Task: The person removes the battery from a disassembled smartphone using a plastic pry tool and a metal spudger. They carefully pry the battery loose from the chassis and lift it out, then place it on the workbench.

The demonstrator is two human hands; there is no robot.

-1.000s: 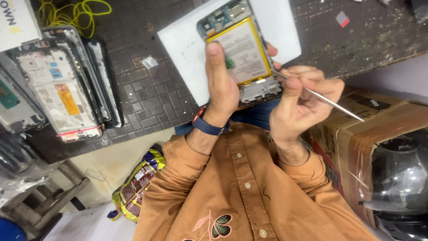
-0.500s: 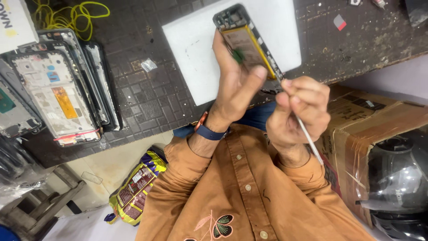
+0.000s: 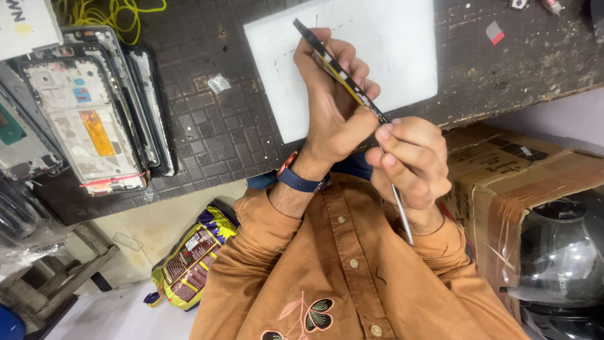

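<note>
Above the white foam sheet [image 3: 402, 56], the left hand [image 3: 333, 113] grips one opened phone [image 3: 336, 66] edge-on; the right hand [image 3: 409, 164] pinches one thin metal tool [image 3: 402, 217]. Far left lie several stripped phone frames [image 3: 88, 119]; right, one cardboard box [image 3: 503, 176].

**Colours on and around the bench**

The shirt [image 3: 352, 277] is rust orange with a pink-and-dark-green embroidered flower. The watch strap [image 3: 302, 181] is navy. The mat [image 3: 207, 126] is dark brown with a square grid; the foam sheet [image 3: 390, 56] is white. The cable [image 3: 107, 11] is yellow. The box [image 3: 497, 182] is brown. The wrapper [image 3: 189, 258] is purple and yellow.
</note>
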